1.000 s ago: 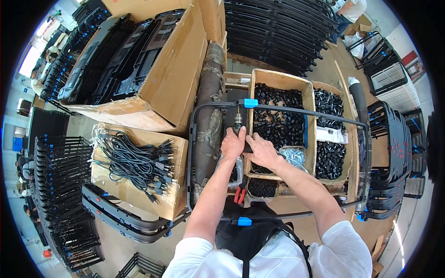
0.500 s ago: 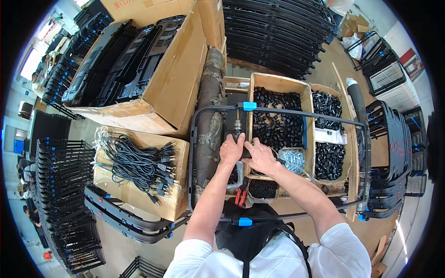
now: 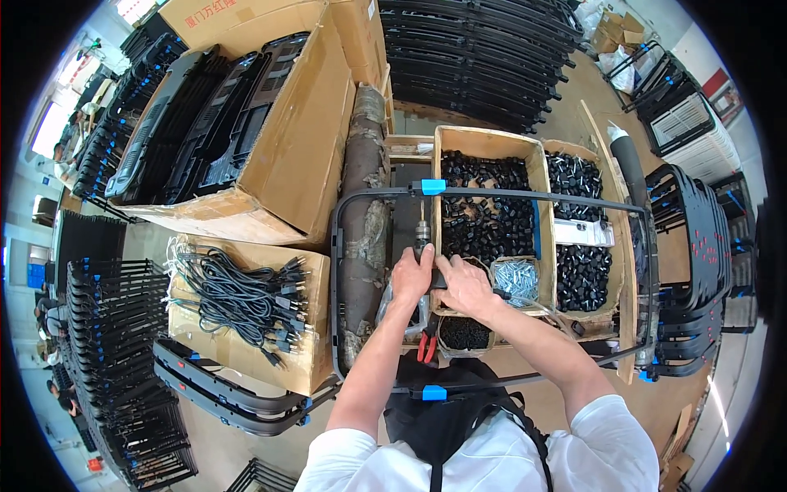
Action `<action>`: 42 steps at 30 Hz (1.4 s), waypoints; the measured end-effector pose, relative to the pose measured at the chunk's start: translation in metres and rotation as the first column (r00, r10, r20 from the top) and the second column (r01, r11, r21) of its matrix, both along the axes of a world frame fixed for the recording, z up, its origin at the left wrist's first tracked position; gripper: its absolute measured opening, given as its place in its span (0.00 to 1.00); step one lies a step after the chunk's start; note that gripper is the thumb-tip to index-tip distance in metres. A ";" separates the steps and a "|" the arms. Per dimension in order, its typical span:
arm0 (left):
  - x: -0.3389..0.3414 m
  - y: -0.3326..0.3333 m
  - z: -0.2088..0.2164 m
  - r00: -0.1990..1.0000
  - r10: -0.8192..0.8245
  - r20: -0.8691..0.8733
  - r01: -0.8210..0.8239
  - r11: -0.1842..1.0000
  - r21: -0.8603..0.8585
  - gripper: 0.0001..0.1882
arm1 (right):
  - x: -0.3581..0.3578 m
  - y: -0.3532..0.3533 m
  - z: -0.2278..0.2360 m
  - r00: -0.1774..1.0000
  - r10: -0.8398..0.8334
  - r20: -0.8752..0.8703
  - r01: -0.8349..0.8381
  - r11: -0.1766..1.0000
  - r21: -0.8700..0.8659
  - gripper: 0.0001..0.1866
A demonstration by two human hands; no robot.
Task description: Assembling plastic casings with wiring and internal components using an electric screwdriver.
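My left hand (image 3: 410, 277) is closed around the lower end of a slim grey power screwdriver (image 3: 422, 236) that stands upright beside a wooden box. My right hand (image 3: 465, 285) sits right against it, its fingertips pinched on the same tool's base. Both hands work inside a large black tube frame (image 3: 334, 271) that lies flat and carries blue clips at its far side (image 3: 432, 187) and its near side (image 3: 434, 393). What is between my fingers is hidden.
Wooden boxes hold small black parts (image 3: 484, 215) and more black parts (image 3: 578, 271), with a tub of silver screws (image 3: 516, 279). Red-handled pliers (image 3: 426, 348) lie near my body. A carton of black cables (image 3: 238, 299) and a carton of black panels (image 3: 205, 123) stand left.
Both hands stay together at the screwdriver. My right fingers have closed in tighter against my left hand. The frame and boxes have not moved.
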State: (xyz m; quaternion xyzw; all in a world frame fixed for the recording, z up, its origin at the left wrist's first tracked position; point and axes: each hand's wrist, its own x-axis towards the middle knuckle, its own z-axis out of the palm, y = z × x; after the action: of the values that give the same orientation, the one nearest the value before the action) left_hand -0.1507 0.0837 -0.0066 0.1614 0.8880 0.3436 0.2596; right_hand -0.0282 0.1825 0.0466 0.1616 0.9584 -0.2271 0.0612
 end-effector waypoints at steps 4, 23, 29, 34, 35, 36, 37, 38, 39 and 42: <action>0.010 0.016 0.006 1.000 -0.014 -0.009 0.015 0.999 0.038 0.35 | 0.011 0.014 -0.008 0.997 -0.035 -0.073 0.038 0.999 0.034 0.30; 0.010 0.036 0.002 0.999 -0.006 -0.038 0.006 1.000 0.016 0.34 | 0.007 0.039 -0.020 0.993 -0.031 -0.114 0.027 0.999 -0.034 0.30; 0.008 0.039 0.004 0.999 -0.002 -0.038 0.003 1.000 0.021 0.34 | 0.006 0.041 -0.019 0.993 -0.048 -0.107 0.041 0.997 -0.069 0.36; 0.004 0.044 0.005 0.999 -0.006 -0.043 0.007 1.000 0.018 0.34 | 0.002 0.046 -0.018 0.995 -0.044 -0.085 0.038 0.997 -0.072 0.38; 0.003 0.045 0.004 0.999 -0.006 -0.050 0.006 1.000 0.013 0.34 | 0.000 0.046 -0.018 0.995 -0.052 -0.087 0.046 0.996 -0.074 0.39; 0.002 0.045 0.003 0.999 -0.005 -0.051 0.005 1.000 0.013 0.34 | -0.001 0.046 -0.017 0.995 -0.052 -0.087 0.045 0.996 -0.074 0.39; 0.001 0.046 0.004 0.999 -0.001 -0.046 0.002 1.000 0.012 0.34 | -0.001 0.047 -0.018 0.992 -0.055 -0.117 0.046 0.996 -0.078 0.39; 0.000 0.047 0.004 0.999 0.002 -0.042 -0.002 1.000 0.012 0.34 | -0.002 0.048 -0.018 0.988 -0.058 -0.146 0.047 0.996 -0.081 0.39; -0.001 0.047 0.004 0.999 0.002 -0.042 -0.002 1.000 0.013 0.34 | -0.002 0.049 -0.019 0.988 -0.058 -0.145 0.047 0.996 -0.080 0.39; -0.002 0.050 0.006 1.000 -0.008 -0.019 0.009 1.000 0.020 0.34 | -0.002 0.052 -0.023 0.995 -0.018 -0.101 0.012 0.999 -0.052 0.37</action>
State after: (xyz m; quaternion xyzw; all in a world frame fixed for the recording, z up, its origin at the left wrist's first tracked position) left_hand -0.1530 0.1338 -0.0006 0.1709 0.8863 0.3496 0.2511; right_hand -0.0306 0.2345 0.0235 0.1554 0.9529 -0.2601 0.0147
